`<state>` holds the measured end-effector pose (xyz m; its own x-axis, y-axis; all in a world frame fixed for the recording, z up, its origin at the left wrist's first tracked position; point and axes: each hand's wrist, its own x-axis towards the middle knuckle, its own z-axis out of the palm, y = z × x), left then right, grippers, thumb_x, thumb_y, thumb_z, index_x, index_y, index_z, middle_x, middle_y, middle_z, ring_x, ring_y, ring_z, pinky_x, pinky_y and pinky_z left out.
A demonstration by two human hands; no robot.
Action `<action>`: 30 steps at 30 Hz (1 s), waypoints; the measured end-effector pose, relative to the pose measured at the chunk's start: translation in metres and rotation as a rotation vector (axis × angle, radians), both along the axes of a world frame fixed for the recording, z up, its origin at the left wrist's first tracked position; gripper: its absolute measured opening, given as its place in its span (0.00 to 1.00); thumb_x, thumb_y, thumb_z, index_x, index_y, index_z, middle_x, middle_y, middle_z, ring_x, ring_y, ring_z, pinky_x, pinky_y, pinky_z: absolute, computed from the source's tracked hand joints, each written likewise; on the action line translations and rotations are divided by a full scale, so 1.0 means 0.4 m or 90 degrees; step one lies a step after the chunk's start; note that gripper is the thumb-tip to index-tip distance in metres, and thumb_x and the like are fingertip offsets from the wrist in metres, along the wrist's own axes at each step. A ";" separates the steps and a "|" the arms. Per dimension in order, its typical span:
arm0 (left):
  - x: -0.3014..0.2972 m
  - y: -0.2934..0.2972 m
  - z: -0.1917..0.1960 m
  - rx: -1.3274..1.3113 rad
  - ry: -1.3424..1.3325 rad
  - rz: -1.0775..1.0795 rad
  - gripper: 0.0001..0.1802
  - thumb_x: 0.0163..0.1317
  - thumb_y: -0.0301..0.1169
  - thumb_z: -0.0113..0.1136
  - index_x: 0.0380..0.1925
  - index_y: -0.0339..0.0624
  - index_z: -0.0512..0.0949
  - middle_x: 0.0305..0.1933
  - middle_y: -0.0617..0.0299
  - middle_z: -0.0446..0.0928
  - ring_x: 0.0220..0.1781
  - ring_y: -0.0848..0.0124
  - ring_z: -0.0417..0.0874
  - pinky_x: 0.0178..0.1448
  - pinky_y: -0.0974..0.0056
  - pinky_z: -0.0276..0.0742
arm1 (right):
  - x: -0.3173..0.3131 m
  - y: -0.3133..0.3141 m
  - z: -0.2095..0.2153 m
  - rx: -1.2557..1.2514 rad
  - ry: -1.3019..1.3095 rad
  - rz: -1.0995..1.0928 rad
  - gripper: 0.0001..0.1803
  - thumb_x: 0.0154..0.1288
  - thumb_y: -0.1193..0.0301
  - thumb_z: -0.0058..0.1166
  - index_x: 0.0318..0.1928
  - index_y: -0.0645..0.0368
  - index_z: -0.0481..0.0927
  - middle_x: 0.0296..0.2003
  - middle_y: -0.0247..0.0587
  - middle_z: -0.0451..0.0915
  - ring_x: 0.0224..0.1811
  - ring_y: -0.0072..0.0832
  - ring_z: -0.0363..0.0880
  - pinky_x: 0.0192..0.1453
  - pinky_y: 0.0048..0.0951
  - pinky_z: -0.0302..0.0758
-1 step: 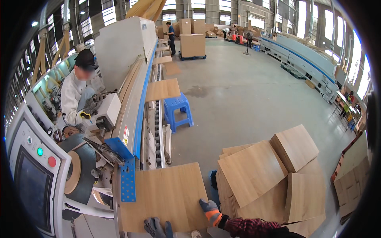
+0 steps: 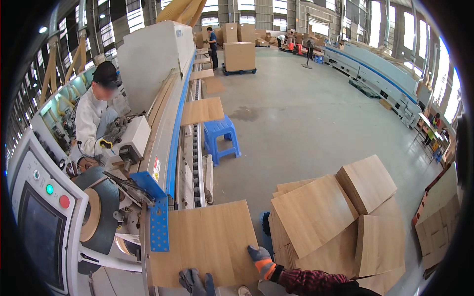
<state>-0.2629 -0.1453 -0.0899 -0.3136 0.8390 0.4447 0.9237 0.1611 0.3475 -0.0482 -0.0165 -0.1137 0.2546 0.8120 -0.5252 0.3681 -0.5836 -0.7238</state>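
A flat wood-grain panel lies at the infeed end of a long machine, its left edge beside a blue perforated guide plate. My left hand, in a grey glove, rests on top of the panel near its close edge with the fingers apart. At the panel's right edge, my right hand grips the board, in a grey glove with an orange cuff. Its fingers below the edge are hidden. Ahead on the machine, another wood panel sticks out over the rollers.
Stacked wood panels stand to my right. A blue stool is beside the machine. On the left are a control panel and a tape reel; a co-worker in white leans over the machine behind them.
The panel has shifted very slightly forward, away from me, and both my hands have moved with it. The rest looks the same.
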 end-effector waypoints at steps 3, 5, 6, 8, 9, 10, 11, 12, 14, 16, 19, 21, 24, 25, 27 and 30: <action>-0.004 0.066 0.000 -0.007 0.013 0.007 0.28 0.56 0.49 0.54 0.49 0.39 0.70 0.55 0.42 0.66 0.61 0.42 0.60 0.63 0.39 0.51 | -0.006 0.063 0.023 0.020 0.020 -0.011 0.32 0.53 0.47 0.50 0.38 0.69 0.78 0.32 0.57 0.79 0.40 0.49 0.77 0.42 0.38 0.70; -0.001 0.110 0.016 -0.023 0.009 0.007 0.28 0.54 0.47 0.55 0.48 0.37 0.70 0.54 0.43 0.67 0.61 0.44 0.60 0.63 0.41 0.51 | -0.007 0.093 0.017 0.010 0.041 -0.022 0.31 0.54 0.48 0.49 0.39 0.68 0.78 0.33 0.55 0.79 0.39 0.47 0.77 0.42 0.37 0.70; -0.011 0.133 0.034 -0.043 0.006 0.014 0.28 0.54 0.46 0.56 0.47 0.36 0.70 0.53 0.44 0.67 0.60 0.46 0.61 0.64 0.43 0.51 | -0.023 0.119 0.057 0.000 0.090 -0.017 0.31 0.54 0.48 0.49 0.39 0.68 0.77 0.33 0.54 0.79 0.38 0.45 0.78 0.42 0.37 0.69; -0.006 0.191 0.027 -0.064 -0.018 -0.004 0.27 0.53 0.44 0.56 0.46 0.34 0.69 0.54 0.45 0.66 0.61 0.47 0.59 0.65 0.44 0.48 | -0.009 0.150 0.039 0.026 0.144 -0.018 0.31 0.55 0.48 0.49 0.39 0.68 0.77 0.33 0.53 0.79 0.37 0.43 0.78 0.42 0.37 0.69; -0.008 0.222 0.012 -0.062 -0.033 -0.010 0.27 0.52 0.44 0.56 0.46 0.34 0.68 0.55 0.45 0.64 0.63 0.47 0.56 0.65 0.44 0.45 | -0.003 0.185 -0.030 0.063 0.156 -0.003 0.31 0.55 0.47 0.49 0.40 0.68 0.77 0.33 0.52 0.79 0.37 0.42 0.78 0.41 0.37 0.69; -0.009 0.252 0.002 -0.061 -0.047 -0.012 0.27 0.52 0.43 0.55 0.45 0.33 0.68 0.57 0.46 0.62 0.64 0.47 0.53 0.65 0.43 0.42 | 0.005 0.226 -0.084 0.100 0.170 0.016 0.32 0.55 0.47 0.48 0.40 0.68 0.77 0.33 0.52 0.79 0.37 0.41 0.78 0.41 0.37 0.69; -0.003 0.282 0.008 -0.057 -0.026 -0.007 0.26 0.54 0.44 0.53 0.46 0.34 0.68 0.56 0.45 0.63 0.63 0.46 0.55 0.65 0.44 0.45 | 0.020 0.264 -0.118 0.101 0.199 0.042 0.31 0.55 0.47 0.48 0.40 0.67 0.77 0.33 0.51 0.79 0.37 0.42 0.78 0.41 0.37 0.69; -0.003 0.312 0.003 -0.055 -0.012 -0.008 0.26 0.54 0.44 0.54 0.46 0.34 0.68 0.56 0.45 0.63 0.63 0.47 0.56 0.66 0.44 0.45 | 0.037 0.302 -0.142 0.105 0.229 0.067 0.30 0.55 0.47 0.48 0.40 0.65 0.78 0.32 0.51 0.80 0.37 0.43 0.78 0.41 0.37 0.69; -0.031 0.372 -0.015 -0.054 0.019 0.005 0.26 0.54 0.44 0.54 0.47 0.36 0.69 0.57 0.45 0.63 0.64 0.47 0.56 0.67 0.45 0.45 | 0.063 0.341 -0.104 0.109 0.184 0.112 0.27 0.55 0.48 0.48 0.40 0.60 0.78 0.34 0.49 0.79 0.37 0.44 0.77 0.40 0.37 0.70; -0.053 0.415 -0.014 -0.022 0.085 0.012 0.24 0.54 0.44 0.54 0.44 0.36 0.69 0.53 0.44 0.65 0.59 0.46 0.60 0.63 0.45 0.51 | 0.158 0.373 -0.078 0.192 -0.252 0.170 0.22 0.55 0.49 0.49 0.42 0.50 0.77 0.42 0.45 0.77 0.41 0.44 0.74 0.43 0.35 0.71; -0.025 0.506 0.027 0.004 0.093 -0.001 0.24 0.55 0.44 0.52 0.41 0.34 0.69 0.46 0.43 0.65 0.51 0.46 0.64 0.58 0.46 0.56 | 0.495 0.397 -0.149 0.428 -0.383 -0.106 0.30 0.55 0.48 0.50 0.45 0.62 0.74 0.44 0.54 0.73 0.48 0.48 0.70 0.54 0.42 0.66; 0.066 0.528 0.088 0.000 0.006 0.005 0.25 0.55 0.44 0.52 0.42 0.32 0.69 0.49 0.42 0.66 0.53 0.46 0.64 0.59 0.47 0.57 | 0.768 0.368 -0.186 0.311 -0.582 -0.197 0.34 0.55 0.49 0.50 0.52 0.65 0.69 0.51 0.59 0.69 0.54 0.49 0.66 0.60 0.41 0.62; 0.201 0.500 -0.054 0.075 -0.053 -0.088 0.28 0.55 0.44 0.54 0.48 0.32 0.68 0.56 0.42 0.65 0.60 0.47 0.63 0.64 0.51 0.56 | 1.049 0.301 -0.211 0.077 -0.625 -0.222 0.43 0.48 0.44 0.51 0.56 0.66 0.66 0.56 0.58 0.65 0.60 0.50 0.60 0.64 0.41 0.57; 0.272 0.481 -0.108 0.042 -0.161 -0.172 0.29 0.55 0.44 0.55 0.50 0.33 0.68 0.58 0.42 0.64 0.61 0.48 0.62 0.65 0.52 0.55 | 1.083 0.285 -0.196 0.063 -0.605 -0.204 0.44 0.48 0.42 0.51 0.56 0.66 0.65 0.57 0.58 0.64 0.61 0.49 0.58 0.65 0.41 0.55; 0.453 0.402 -0.151 -0.087 -0.261 -0.272 0.28 0.55 0.40 0.57 0.52 0.35 0.67 0.56 0.43 0.66 0.61 0.49 0.64 0.64 0.53 0.57 | 1.119 0.260 -0.165 0.033 -0.567 -0.173 0.47 0.47 0.40 0.50 0.58 0.65 0.63 0.59 0.57 0.61 0.64 0.48 0.54 0.67 0.39 0.52; 0.632 0.377 -0.398 -0.366 -0.628 -0.333 0.30 0.56 0.44 0.56 0.53 0.35 0.66 0.56 0.45 0.66 0.60 0.54 0.66 0.63 0.58 0.60 | 1.106 0.264 -0.130 0.022 -0.598 -0.211 0.49 0.46 0.38 0.49 0.58 0.67 0.64 0.60 0.58 0.61 0.64 0.47 0.55 0.67 0.39 0.52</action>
<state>-0.0100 0.0055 -0.2489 0.1248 0.9576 -0.2595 0.3092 0.2110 0.9273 0.3943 0.0891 -0.1656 0.7710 0.6362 0.0278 0.6228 -0.7443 -0.2412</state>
